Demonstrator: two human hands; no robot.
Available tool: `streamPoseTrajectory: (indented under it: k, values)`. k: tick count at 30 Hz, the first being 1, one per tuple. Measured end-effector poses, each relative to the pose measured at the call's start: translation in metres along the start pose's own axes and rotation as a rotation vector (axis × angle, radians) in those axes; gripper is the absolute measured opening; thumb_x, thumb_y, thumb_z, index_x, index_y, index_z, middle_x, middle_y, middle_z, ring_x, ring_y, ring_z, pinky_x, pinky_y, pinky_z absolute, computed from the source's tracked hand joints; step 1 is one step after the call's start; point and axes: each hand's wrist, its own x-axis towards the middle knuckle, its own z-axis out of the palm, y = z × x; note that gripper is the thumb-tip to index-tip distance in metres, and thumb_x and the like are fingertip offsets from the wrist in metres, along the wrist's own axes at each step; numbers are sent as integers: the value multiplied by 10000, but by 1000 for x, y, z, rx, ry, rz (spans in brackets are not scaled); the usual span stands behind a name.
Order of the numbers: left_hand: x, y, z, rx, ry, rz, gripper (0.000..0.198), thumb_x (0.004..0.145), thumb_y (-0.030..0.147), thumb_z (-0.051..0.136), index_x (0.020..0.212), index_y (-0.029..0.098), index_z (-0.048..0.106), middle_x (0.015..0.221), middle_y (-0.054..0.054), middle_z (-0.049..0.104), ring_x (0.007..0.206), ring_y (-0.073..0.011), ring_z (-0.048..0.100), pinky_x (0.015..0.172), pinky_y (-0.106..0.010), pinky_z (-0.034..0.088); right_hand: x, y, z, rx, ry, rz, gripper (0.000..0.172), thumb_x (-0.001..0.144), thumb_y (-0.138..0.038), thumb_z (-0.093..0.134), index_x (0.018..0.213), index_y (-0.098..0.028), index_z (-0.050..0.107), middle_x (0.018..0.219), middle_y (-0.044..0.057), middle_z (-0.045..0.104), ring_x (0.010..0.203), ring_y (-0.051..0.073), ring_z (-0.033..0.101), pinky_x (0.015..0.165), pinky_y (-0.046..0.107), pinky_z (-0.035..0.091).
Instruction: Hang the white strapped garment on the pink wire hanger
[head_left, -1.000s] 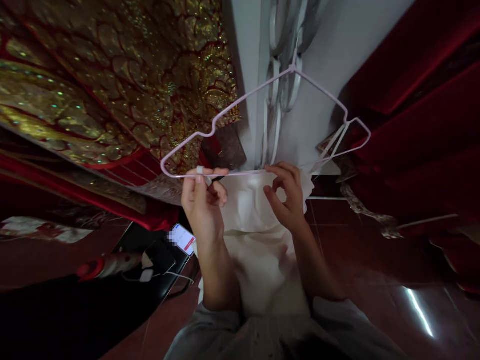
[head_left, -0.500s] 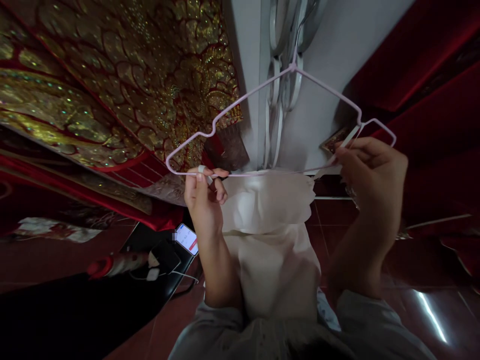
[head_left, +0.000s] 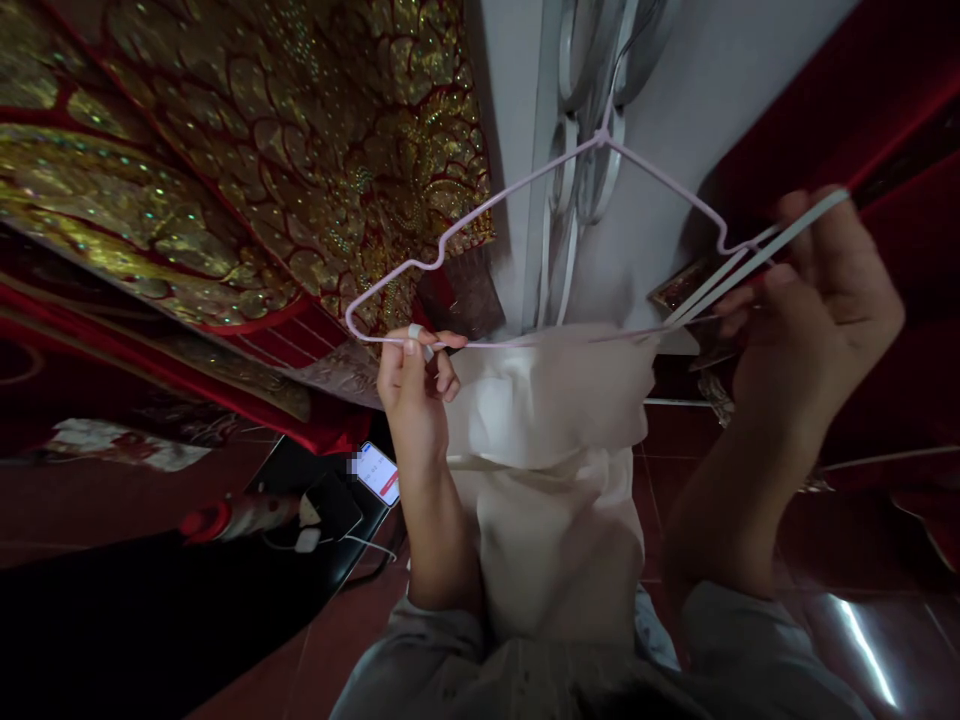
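A pale pink clothes hanger hangs in front of me by its metal hook. My left hand is closed around the left end of its bottom bar, and a white strap end shows between the fingers. Below the bar hangs a cream-white garment with a wavy edge. From its right corner a thin white strap runs up to my right hand, which pulls it taut by the hanger's right end. The fingers of that hand are bent, with the strap looped over a fingertip. They hide the hanger's right tip.
Gold sequinned red garments hang on the left, dark red cloth on the right. Behind the hanger is a white panel with ring shapes. A lit phone and a red-capped bottle lie on a black surface at lower left.
My right hand has moved up and to the right, drawing the strap out long past the hanger's right shoulder. My left hand keeps its hold on the bar.
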Motion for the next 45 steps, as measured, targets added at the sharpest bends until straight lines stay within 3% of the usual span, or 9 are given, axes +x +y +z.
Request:
streamPoseTrajectory:
  k: [6,11,15,19,22,29,34,41,45]
  values:
    - [0,0,0,-10,10,2,458,878,581,943,897,225,655,825,-29,781,482,-76,334,409,-195,267,-30,50,-7,-84,536,-207,491,839,-221,670,1296,-259,846,1318,133,825,771,199,742,478,280,389]
    - [0,3,0,-24,-8,-14,457,859,566,963,878,226,658,808,-15,768,488,-74,329,415,-180,302,-44,43,3,46,412,-306,532,911,-222,811,1425,-358,801,1477,81,757,1385,345,726,859,457,662]
    - [-4,1,1,-27,-11,-33,460,878,567,947,879,220,646,836,-28,786,487,-71,343,413,-174,302,-34,56,-11,38,469,-405,532,925,-225,821,1420,-417,795,1548,13,727,1564,290,621,1289,571,487]
    - [-5,-4,3,-51,-17,-19,450,889,558,944,888,220,647,851,-28,795,484,-67,342,414,-167,303,-42,53,-12,66,614,-213,383,826,-163,756,1142,-339,881,1215,48,846,842,209,773,672,366,564]
    - [-5,-6,3,-56,-22,-44,445,887,553,944,886,218,651,853,-36,796,481,-68,336,409,-170,306,-53,20,5,20,398,18,218,779,-169,727,923,-240,876,911,59,829,510,102,468,491,281,299]
    - [-7,-3,4,-39,-32,-32,442,893,569,931,882,217,663,859,-42,810,476,-67,323,416,-171,306,-56,-22,16,-146,-362,231,204,932,-317,768,1099,-252,866,1100,62,883,590,82,517,563,272,444]
    - [-9,-10,-2,50,29,15,384,925,542,893,940,209,701,908,-83,839,476,-77,366,435,-203,309,-58,-14,11,-37,-348,217,291,979,-381,759,1247,-295,834,997,46,853,622,120,595,538,266,442]
    - [7,-10,-29,311,439,520,194,979,317,741,1124,213,819,1046,-17,823,528,-67,439,484,-224,347,-63,-8,8,31,-359,285,391,967,-298,733,1352,-302,799,1024,43,847,584,85,515,536,244,421]
    - [32,4,-45,460,316,747,185,1012,303,798,1167,228,868,1229,-53,846,998,-187,780,947,-361,644,-61,-8,6,63,-332,310,381,956,-328,770,1333,-284,799,981,50,848,575,96,500,513,252,400]
